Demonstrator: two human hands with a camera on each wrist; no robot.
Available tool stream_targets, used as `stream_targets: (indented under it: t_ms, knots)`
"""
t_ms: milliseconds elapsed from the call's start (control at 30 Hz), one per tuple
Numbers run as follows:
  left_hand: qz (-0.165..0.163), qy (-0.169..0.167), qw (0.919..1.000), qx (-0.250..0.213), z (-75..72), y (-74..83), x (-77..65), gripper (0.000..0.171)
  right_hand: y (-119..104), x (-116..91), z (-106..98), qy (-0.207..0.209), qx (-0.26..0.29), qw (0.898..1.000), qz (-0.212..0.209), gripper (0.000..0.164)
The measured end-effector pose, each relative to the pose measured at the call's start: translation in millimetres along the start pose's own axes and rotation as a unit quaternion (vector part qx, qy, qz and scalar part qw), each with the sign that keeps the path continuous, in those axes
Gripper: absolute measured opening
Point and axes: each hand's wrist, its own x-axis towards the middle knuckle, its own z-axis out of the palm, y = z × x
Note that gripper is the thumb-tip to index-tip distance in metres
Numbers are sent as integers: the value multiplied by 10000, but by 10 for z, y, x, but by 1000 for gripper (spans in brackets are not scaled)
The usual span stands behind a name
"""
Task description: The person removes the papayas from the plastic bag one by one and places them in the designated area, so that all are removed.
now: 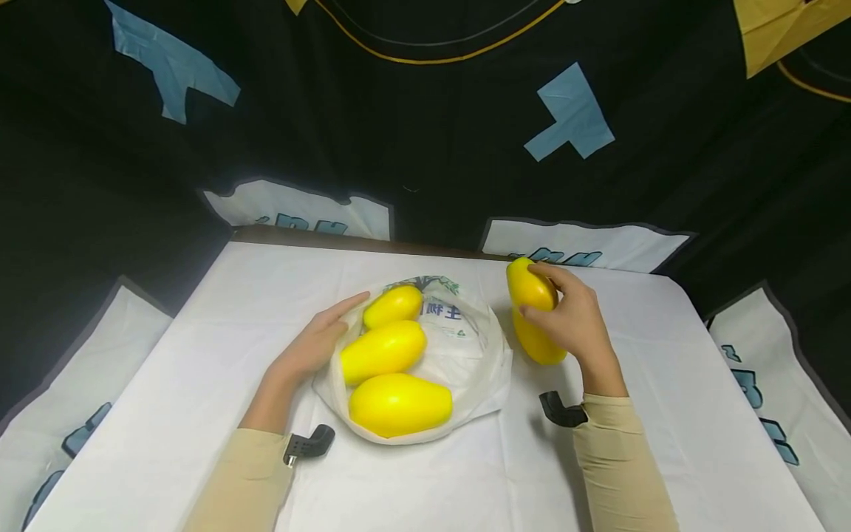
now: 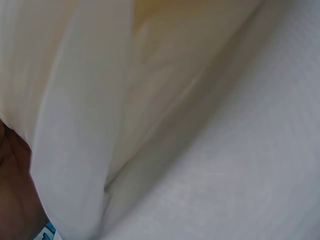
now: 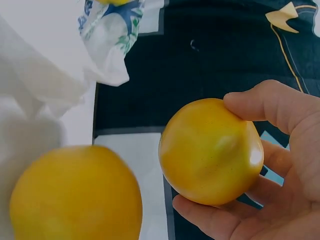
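A white plastic bag (image 1: pixel 480 403) with printed lettering lies with its mouth spread and three yellow papayas inside. One papaya (image 1: pixel 394 307) sits toward the back, another papaya (image 1: pixel 384 351) in the middle, and a third papaya (image 1: pixel 400 405) nearest me. My left hand (image 1: pixel 315 343) rests along the bag's left rim, index finger extended; in the left wrist view the bag's folds (image 2: pixel 85 130) hide most of it. Right of the bag, my right hand (image 1: pixel 565 314) grips a papaya (image 3: pixel 210 152) between thumb and fingers. Close by is another papaya (image 3: pixel 75 195), below it in the head view.
The white-covered table (image 1: pixel 179 414) has its far edge just behind the held papaya. Dark curtain (image 1: pixel 425 148) with taped patches rises beyond it. A black wrist mount (image 1: pixel 311 443) juts from the left sleeve and another mount (image 1: pixel 561 410) from the right sleeve.
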Motion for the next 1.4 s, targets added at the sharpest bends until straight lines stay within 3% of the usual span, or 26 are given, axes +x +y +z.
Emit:
stream_targets:
  t_ms: [133, 233, 467, 800, 1400]
  knots:
    - [76, 58, 10000, -15, -13, -172, 62, 54, 51, -16, -53, 22, -76, 9998, 169, 63]
    - [149, 87, 9998, 34, -11, -216, 77, 54, 85, -42, -97, 46, -110, 9995, 295, 63]
    - [194, 95, 9997, 114, 4, -228, 78, 53, 200, -109, -192, 140, -163, 9986, 493, 65]
    - [-30, 73, 9999, 138, 1, -147, 68, 52, 337, -202, -321, 229, -244, 9964, 781, 67]
    - [66, 114, 9998, 145, 6, -213, 75, 53, 743, -255, -356, 120, -259, 9900, 1385, 68]
